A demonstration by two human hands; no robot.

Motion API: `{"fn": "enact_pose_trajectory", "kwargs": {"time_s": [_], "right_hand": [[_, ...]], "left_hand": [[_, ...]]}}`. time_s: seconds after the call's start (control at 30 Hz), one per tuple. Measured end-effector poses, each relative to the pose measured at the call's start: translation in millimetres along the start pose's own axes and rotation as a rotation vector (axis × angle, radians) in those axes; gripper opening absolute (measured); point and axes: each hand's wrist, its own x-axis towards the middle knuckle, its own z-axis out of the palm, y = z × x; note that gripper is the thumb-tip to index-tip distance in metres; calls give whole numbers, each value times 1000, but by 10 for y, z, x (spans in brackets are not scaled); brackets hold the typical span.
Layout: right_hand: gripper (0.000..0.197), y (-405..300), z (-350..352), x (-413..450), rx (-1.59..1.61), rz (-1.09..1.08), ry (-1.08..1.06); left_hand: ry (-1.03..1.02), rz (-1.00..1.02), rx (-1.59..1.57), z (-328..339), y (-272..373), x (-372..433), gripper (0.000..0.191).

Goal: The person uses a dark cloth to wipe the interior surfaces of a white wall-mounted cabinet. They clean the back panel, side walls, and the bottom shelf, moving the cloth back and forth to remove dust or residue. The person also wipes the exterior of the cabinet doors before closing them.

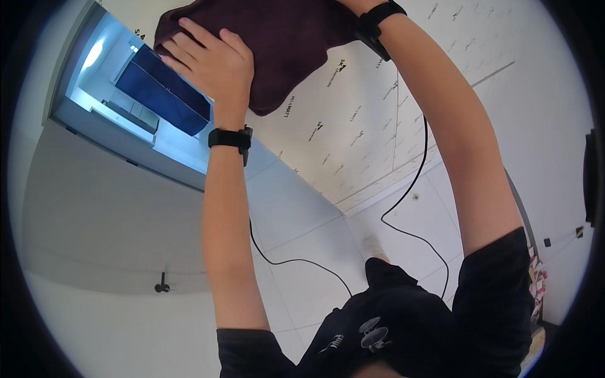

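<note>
My left hand (212, 61) rests on a dark maroon cloth (288, 52), back of the hand toward me, fingers apart and bent over the cloth's left part. Its palm side is hidden, but the cloth is held up by it. Behind the cloth stands a pale panel (326, 141) covered in printed protective film. My right hand (361, 4) is almost wholly beyond the top edge, beside the cloth's right end; its fingers cannot be seen. Each wrist wears a black strap, the left one (229, 138) and the right one (378, 26).
To the left, an opening shows a bright room with a dark blue cabinet (163, 90). A door handle (162, 287) juts from a white surface at lower left. Black cables (302, 260) run down past my body over the tiled floor (302, 293).
</note>
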Motion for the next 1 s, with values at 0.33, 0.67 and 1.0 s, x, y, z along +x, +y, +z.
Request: {"fn": "enact_pose_trajectory", "kwargs": {"time_s": [0.33,0.67,1.0], "right_hand": [[54,-1,33,11,-13,70,-44],[53,125,67,-300,-40,49,-58],[58,582,-200,-115,-148,-263,-359]], "left_hand": [[-62,46,-119,-24,340,-220,62],[-245,-118,-256,-159,600,-415,61],[-132,-133,-170,-327,307,355,57]]}}
